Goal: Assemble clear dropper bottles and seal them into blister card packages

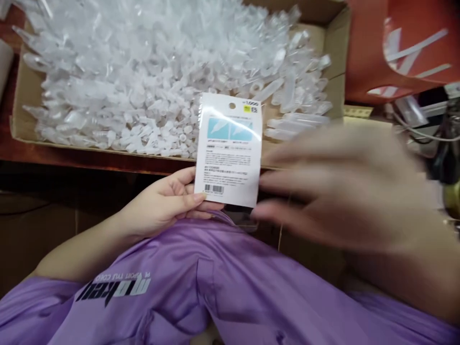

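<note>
Nearest, folds of a purple garment (223, 282) across the lap. Just above, the left hand (163, 203): grip pinched on the lower left corner of a flat white packet (228, 151), thumb on the printed back near the barcode. Held upright, between lap and box edge. At the packet's right edge, the right hand (345, 187), blurred, grip released, fingers spread; contact with the packet impossible to tell. Handling stage by the look: packet steadied one-handed. Thin and glossy, so calls for a light pinch at the edges. Beyond, a cardboard box (21, 124) heaped with clear plastic pieces (143, 72) on a reddish-brown worktop (72, 155). Farther right, a red plastic item (395, 43) and cables (413, 129).
</note>
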### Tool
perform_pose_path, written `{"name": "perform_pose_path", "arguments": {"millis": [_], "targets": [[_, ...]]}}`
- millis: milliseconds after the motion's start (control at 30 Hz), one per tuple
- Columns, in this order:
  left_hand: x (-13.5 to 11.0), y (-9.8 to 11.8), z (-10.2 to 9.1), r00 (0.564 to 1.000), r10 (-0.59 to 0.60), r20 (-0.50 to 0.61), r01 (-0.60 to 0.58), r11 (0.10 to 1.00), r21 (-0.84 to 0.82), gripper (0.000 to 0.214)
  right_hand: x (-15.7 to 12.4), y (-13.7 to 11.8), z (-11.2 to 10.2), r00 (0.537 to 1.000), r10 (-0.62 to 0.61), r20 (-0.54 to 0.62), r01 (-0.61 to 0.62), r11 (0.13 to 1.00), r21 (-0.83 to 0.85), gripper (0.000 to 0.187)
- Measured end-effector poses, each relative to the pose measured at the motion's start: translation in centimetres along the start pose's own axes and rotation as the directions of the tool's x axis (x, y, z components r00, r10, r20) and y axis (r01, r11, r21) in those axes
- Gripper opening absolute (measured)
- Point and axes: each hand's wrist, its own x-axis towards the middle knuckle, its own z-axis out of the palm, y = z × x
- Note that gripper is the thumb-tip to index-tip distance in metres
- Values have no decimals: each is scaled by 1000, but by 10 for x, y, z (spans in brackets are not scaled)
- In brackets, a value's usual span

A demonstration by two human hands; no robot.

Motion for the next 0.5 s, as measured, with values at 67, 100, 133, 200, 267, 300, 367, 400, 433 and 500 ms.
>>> {"name": "perform_pose_path", "arguments": {"millis": [67, 100, 133, 200, 267, 300, 367, 400, 433, 500], "targets": [[1, -2, 1, 1000, 23, 12, -23, 999, -32, 31, -8, -36, 26, 902, -426, 67, 431, 894, -124, 9], [1, -2, 1, 999, 29, 12, -29, 999, -40, 31, -12, -47, 38, 870, -487, 75, 491, 849, -195, 11], [1, -3, 2, 999, 34, 13, -33, 998, -44, 30, -15, -54, 48, 858, -510, 64, 507, 819, -269, 12], [0, -3, 2, 999, 35, 22, -34, 999, -31, 31, -20, -59, 63, 864, -503, 27, 476, 797, -371, 12], [0, -4, 0, 999, 35, 36, -34, 999, -15, 34, -23, -58, 68, 867, -498, 10, 459, 792, -403, 10], [0, -4, -1, 998, 37, 46, -37, 999, -12, 35, -23, -58, 68, 871, -491, 12, 455, 797, -397, 11], [0, -5, -3, 996, 47, 74, -46, 999, -24, 36, -22, -59, 63, 891, -452, 33, 436, 834, -340, 17], [1, -6, -4, 994, 58, 92, -55, 998, -36, 35, -20, -60, 60, 902, -430, 48, 424, 856, -297, 19], [1, -6, -5, 992, 70, 109, -65, 997, -48, 34, -17, -62, 57, 914, -399, 68, 403, 880, -250, 20], [3, -6, -6, 986, 90, 143, -82, 995, -59, 32, -11, -65, 51, 943, -315, 106, 329, 929, -171, 17]]}}
